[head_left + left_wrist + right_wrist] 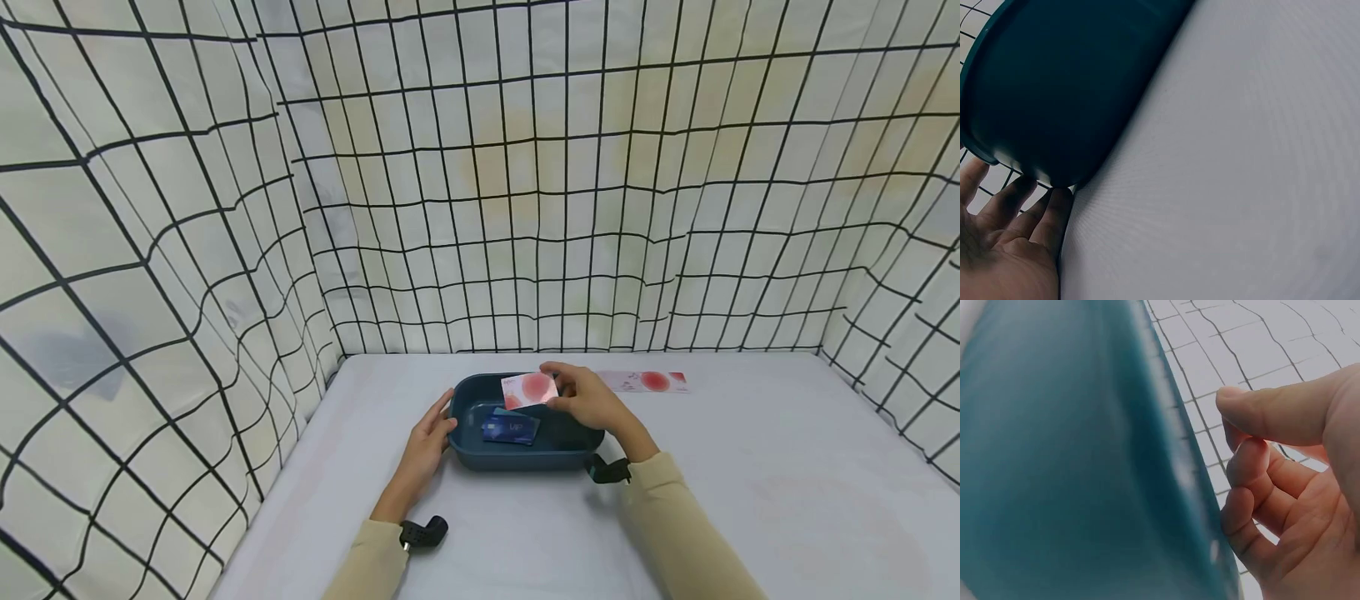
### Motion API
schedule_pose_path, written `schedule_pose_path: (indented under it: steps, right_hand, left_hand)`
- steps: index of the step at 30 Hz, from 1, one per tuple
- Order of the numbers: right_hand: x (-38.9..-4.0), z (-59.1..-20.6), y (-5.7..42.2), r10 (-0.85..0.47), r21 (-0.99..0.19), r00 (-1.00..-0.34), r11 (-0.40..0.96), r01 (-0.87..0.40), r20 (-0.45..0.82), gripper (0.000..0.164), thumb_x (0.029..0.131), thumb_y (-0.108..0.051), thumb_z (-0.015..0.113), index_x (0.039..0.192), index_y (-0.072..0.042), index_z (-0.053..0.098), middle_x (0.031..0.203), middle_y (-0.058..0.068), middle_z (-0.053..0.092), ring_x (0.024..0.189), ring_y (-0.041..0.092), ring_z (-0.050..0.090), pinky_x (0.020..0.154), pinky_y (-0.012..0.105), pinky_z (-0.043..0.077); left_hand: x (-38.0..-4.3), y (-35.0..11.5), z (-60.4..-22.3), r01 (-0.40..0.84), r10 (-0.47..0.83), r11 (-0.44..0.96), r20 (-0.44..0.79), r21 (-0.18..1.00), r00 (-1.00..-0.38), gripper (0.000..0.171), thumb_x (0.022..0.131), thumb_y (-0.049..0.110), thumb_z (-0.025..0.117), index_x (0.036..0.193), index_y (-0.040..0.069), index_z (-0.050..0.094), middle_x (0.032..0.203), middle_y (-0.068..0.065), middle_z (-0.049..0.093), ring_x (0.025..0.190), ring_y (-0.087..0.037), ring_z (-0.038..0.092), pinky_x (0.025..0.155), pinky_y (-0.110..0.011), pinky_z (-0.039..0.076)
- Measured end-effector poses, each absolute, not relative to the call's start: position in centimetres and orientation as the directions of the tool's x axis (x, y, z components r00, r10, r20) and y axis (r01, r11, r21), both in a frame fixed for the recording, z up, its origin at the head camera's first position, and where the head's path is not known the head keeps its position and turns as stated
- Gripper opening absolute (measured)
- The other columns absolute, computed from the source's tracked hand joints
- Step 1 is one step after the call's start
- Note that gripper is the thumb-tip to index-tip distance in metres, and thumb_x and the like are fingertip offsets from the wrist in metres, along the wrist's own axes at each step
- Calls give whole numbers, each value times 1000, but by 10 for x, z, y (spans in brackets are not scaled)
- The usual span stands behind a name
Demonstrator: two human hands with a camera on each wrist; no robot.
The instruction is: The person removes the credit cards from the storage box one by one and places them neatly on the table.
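A dark teal plastic tub (480, 460) stands on the white table, with blue cards (510, 428) lying in it, the top one marked VIP. My left hand (429, 437) touches the tub's left end; in the left wrist view its fairly straight fingers (1054, 222) rest against the tub wall. Over the far right part of the tub, my right hand (592, 402) pinches a white and pink card (529, 389) with a red circle between thumb and fingers. In the right wrist view the tub's wall (1085, 462) hides the card, and curled fingers (1247, 465) show beside the rim.
Behind my right hand, a long pink and white strip (645, 382) with a red circle lies flat on the table (787, 467). White walls with a black grid net (570, 208) enclose the table at the back and sides.
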State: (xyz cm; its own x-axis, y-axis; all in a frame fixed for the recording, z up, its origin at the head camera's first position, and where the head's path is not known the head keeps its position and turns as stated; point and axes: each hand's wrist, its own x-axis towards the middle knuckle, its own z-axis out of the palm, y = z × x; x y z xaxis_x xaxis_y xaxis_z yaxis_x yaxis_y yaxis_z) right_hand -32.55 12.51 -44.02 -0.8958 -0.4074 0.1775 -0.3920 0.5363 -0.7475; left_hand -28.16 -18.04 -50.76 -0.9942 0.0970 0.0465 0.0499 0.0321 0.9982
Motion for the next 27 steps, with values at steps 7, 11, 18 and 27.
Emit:
schedule_pose_path:
  steps: [7, 11, 18, 27]
  right_hand:
    - [-326, -435, 142, -389, -775, -906, 516, -365, 167, 53, 93, -6, 71, 143, -8, 56, 91, 9, 63, 67, 18, 49, 63, 28, 43]
    - [-327, -433, 152, -355, -784, -921, 521, -338, 161, 53, 93, -6, 70, 144, -9, 56, 95, 11, 67, 72, 20, 52, 64, 28, 46]
    - [-329, -430, 173, -290, -808, -944, 512, -291, 156, 56, 93, -7, 71, 146, -12, 55, 106, 15, 67, 76, 23, 53, 65, 28, 46]
    - [-330, -430, 199, -223, -819, -961, 512, -259, 164, 57, 94, -7, 70, 149, -12, 53, 103, 15, 57, 77, 23, 51, 64, 28, 45]
  left_hand:
    - [-281, -182, -508, 54, 107, 31, 50, 998, -993, 53, 108, 16, 47, 159, 29, 38, 166, -14, 33, 151, -29, 40, 117, -46, 43]
    - [-281, -182, -508, 57, 110, 32, 53, 998, -993, 54, 108, 16, 47, 159, 28, 37, 166, -14, 33, 150, -30, 40, 116, -43, 45]
    - [-281, -181, -507, 47, 104, 29, 44, 998, -994, 54, 108, 16, 47, 159, 29, 37, 167, -14, 33, 152, -29, 38, 119, -48, 40]
    - [-281, -181, -507, 49, 105, 35, 45, 998, -993, 54, 108, 16, 47, 159, 29, 37, 167, -14, 32, 151, -30, 40, 118, -47, 41]
